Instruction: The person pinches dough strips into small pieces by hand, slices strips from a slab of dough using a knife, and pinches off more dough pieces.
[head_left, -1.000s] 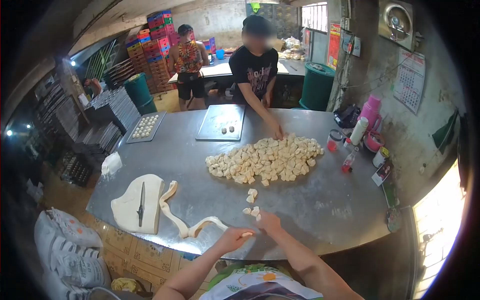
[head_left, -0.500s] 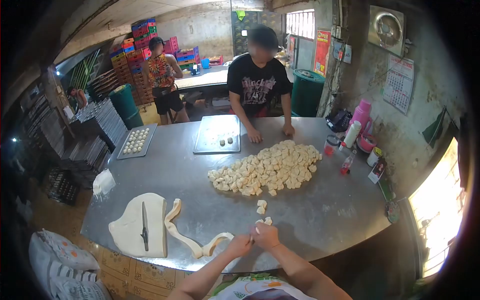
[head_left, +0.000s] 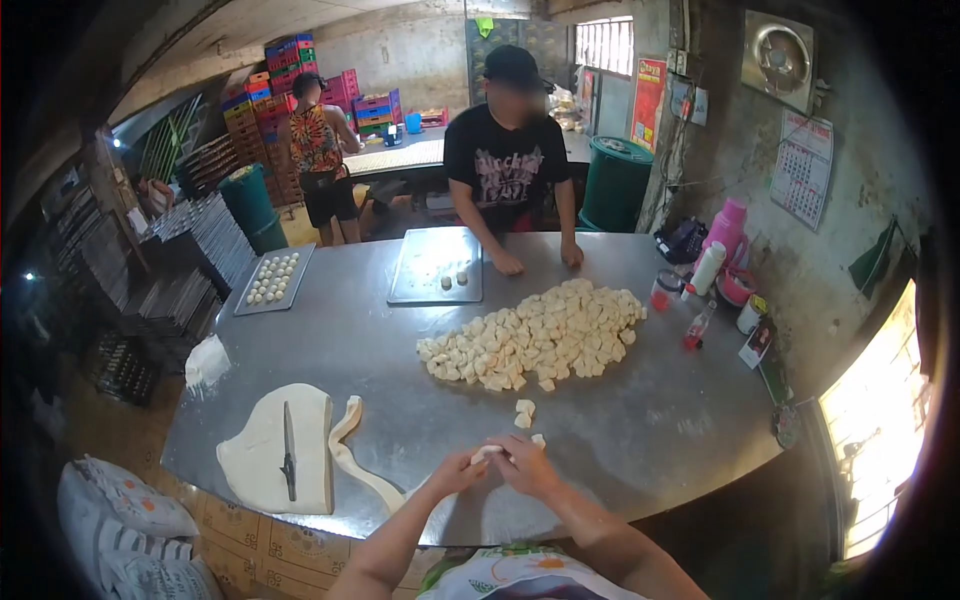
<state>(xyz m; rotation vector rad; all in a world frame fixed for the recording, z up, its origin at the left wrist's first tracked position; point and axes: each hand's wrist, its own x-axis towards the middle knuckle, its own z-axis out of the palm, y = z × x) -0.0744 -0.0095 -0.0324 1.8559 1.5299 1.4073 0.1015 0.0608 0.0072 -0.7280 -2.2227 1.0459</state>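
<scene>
A long strip of dough (head_left: 365,475) winds over the metal table toward me, partly hidden behind my left forearm. My left hand (head_left: 458,472) is closed around the strip near its end. Pressed close beside it, my right hand (head_left: 527,468) grips the pale end of the dough, which shows between the fingers of both hands. Just beyond my hands lie a few loose dough pieces (head_left: 524,413), and past them a large heap of cut dough pieces (head_left: 540,335). To the left rests a thick dough slab (head_left: 260,450) with a knife (head_left: 289,450) on top.
Across the metal table (head_left: 640,450) a person in a black shirt (head_left: 510,170) stands beside a tray (head_left: 420,265) with two dough balls. Another tray (head_left: 270,300) holds several dough balls. Flour (head_left: 207,362) lies at the left edge; bottles and jars (head_left: 705,270) line the right.
Both my hands have moved slightly away from me and left, with the dough end now showing between them. The person opposite has shifted a little left.
</scene>
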